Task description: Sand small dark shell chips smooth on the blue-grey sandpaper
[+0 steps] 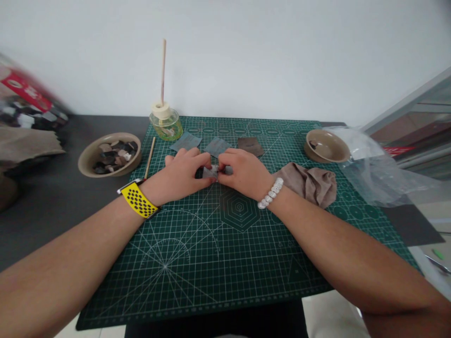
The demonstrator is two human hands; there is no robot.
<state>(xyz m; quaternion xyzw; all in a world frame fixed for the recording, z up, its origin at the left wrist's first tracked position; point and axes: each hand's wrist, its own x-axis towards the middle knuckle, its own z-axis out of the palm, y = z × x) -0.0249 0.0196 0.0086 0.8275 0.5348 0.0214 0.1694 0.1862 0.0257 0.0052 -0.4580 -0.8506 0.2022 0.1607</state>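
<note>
Both hands meet over the middle of the green cutting mat (176, 281). My left hand (186, 171), with a yellow watch strap at the wrist, pinches a small grey crumpled piece (210, 172) between thumb and fingers. From the other side, my right hand (241, 171) grips the same piece; a white bead bracelet is on that wrist. The fingers cover much of it, and whether something lies inside I cannot tell. Just behind the hands lie two grey-blue squares (186, 141) and a brown square (251, 146), which look like sandpaper. A crumpled brown cloth (310, 183) lies beside my right forearm.
On the left stands a bowl (84, 162) of dark and light chips, near a thin stick (150, 157). A glass jar (167, 126) holding an upright stick is behind. At right are another bowl (331, 152) with a small dark piece and a clear plastic bag (377, 173).
</note>
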